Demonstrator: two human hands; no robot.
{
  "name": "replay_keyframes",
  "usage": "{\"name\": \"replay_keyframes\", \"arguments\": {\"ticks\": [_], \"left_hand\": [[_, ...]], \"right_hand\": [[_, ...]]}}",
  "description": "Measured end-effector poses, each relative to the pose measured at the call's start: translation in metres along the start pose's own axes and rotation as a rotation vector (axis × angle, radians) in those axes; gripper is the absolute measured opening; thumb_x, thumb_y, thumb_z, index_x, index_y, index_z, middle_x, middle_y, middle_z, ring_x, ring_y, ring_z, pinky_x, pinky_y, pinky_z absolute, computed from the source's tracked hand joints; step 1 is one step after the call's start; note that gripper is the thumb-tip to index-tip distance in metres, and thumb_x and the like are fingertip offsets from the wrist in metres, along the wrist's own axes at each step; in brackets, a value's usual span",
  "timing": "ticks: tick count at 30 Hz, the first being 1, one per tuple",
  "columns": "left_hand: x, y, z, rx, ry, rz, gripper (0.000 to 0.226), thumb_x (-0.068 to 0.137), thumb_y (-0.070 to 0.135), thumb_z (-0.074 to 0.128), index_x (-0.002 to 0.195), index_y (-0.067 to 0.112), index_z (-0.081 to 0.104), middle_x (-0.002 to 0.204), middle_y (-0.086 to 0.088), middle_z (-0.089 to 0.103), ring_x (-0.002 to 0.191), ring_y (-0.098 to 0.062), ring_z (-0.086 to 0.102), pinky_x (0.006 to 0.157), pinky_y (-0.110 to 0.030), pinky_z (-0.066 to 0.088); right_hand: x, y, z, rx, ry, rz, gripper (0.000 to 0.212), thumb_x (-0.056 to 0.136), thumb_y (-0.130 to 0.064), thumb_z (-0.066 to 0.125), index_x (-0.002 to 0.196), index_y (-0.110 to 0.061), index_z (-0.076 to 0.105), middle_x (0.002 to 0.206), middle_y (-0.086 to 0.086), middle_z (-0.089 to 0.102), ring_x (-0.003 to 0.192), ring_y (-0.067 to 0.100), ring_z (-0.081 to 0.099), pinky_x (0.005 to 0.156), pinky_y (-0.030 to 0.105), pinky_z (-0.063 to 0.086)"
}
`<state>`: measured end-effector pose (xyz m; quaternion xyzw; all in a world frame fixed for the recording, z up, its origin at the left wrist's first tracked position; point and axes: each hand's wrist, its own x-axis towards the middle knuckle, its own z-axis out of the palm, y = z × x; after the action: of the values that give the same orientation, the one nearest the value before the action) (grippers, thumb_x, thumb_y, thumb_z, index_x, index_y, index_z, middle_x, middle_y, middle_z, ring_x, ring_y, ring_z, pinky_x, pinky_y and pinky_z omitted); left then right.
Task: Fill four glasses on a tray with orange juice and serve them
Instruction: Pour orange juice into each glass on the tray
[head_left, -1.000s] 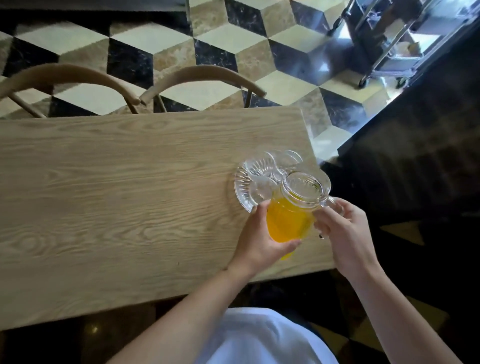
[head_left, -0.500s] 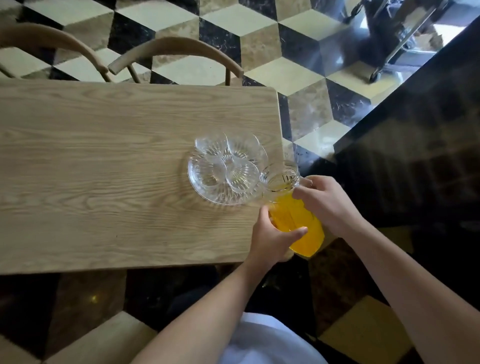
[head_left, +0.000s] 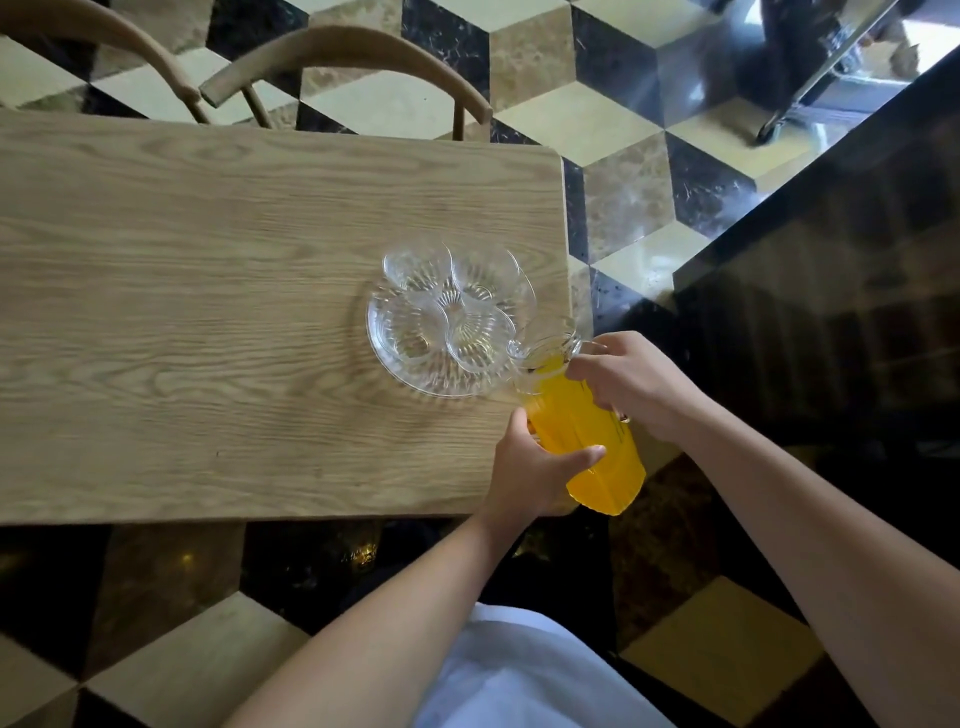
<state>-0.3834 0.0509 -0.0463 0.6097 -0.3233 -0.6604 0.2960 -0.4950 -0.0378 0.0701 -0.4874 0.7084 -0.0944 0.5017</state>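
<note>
A clear glass pitcher (head_left: 582, 421) full of orange juice is tilted, its spout leaning over the right edge of a round clear glass tray (head_left: 395, 364). Several empty clear glasses (head_left: 415, 270) stand on the tray near the table's right end. My left hand (head_left: 535, 473) cups the pitcher's lower body from the left. My right hand (head_left: 634, 384) grips the handle near the rim. No juice shows in any glass, and I cannot tell whether juice is flowing.
The wooden table (head_left: 208, 312) ends just right of the tray. Two curved wooden chair backs (head_left: 343, 52) stand along its far side. A dark glossy counter (head_left: 831, 286) lies to the right, and a wheeled metal cart (head_left: 810, 67) stands at the far right.
The pitcher has tipped from upright to leaning, its spout lowered toward the tray's right edge. Both hands stayed on it. The view shifted so that the whole tray shows.
</note>
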Motion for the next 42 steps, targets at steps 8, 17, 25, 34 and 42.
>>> {"name": "replay_keyframes", "arguments": {"ticks": [8,17,25,34,42], "left_hand": [[0.003,0.003,-0.004,-0.005,-0.004,-0.021,0.070,0.066,0.031,0.095,0.123,0.023,0.056,0.108,0.007,0.074,0.095,-0.008,0.073,0.074,-0.022,0.061],[0.010,0.005,-0.011,-0.044,-0.005,-0.058,0.070,0.061,0.034,0.096,0.119,0.023,0.058,0.104,0.008,0.077,0.092,-0.007,0.075,0.081,-0.031,0.063],[0.009,0.005,-0.015,-0.105,-0.050,-0.068,0.070,0.064,0.031,0.095,0.123,0.023,0.057,0.107,0.006,0.077,0.095,-0.009,0.075,0.083,-0.032,0.063],[0.012,0.005,-0.015,-0.131,-0.071,-0.074,0.073,0.060,0.039,0.095,0.122,0.024,0.060,0.106,0.006,0.078,0.095,-0.012,0.076,0.089,-0.040,0.062],[0.007,0.009,-0.016,-0.168,-0.082,-0.080,0.062,0.066,0.032,0.095,0.118,0.025,0.062,0.103,0.007,0.079,0.092,-0.009,0.076,0.085,-0.033,0.062]], "right_hand": [[0.012,-0.003,0.004,-0.027,-0.035,0.036,0.017,0.085,-0.019,0.067,0.076,-0.012,0.056,0.065,0.006,0.045,0.054,0.017,0.040,0.053,0.034,0.033],[0.024,-0.016,0.011,-0.050,-0.063,0.047,0.017,0.087,-0.016,0.068,0.076,-0.008,0.058,0.066,0.009,0.045,0.059,0.023,0.040,0.061,0.038,0.034],[0.031,-0.023,0.014,-0.114,-0.090,0.059,0.023,0.086,-0.017,0.066,0.068,-0.012,0.054,0.062,0.009,0.047,0.057,0.023,0.044,0.062,0.038,0.039],[0.035,-0.032,0.014,-0.179,-0.096,0.057,0.022,0.087,-0.017,0.065,0.070,-0.007,0.057,0.064,0.016,0.050,0.057,0.026,0.046,0.059,0.038,0.040],[0.038,-0.039,0.016,-0.268,-0.105,0.087,0.025,0.087,-0.020,0.064,0.070,-0.001,0.062,0.061,0.018,0.054,0.052,0.026,0.049,0.048,0.030,0.038]]}}
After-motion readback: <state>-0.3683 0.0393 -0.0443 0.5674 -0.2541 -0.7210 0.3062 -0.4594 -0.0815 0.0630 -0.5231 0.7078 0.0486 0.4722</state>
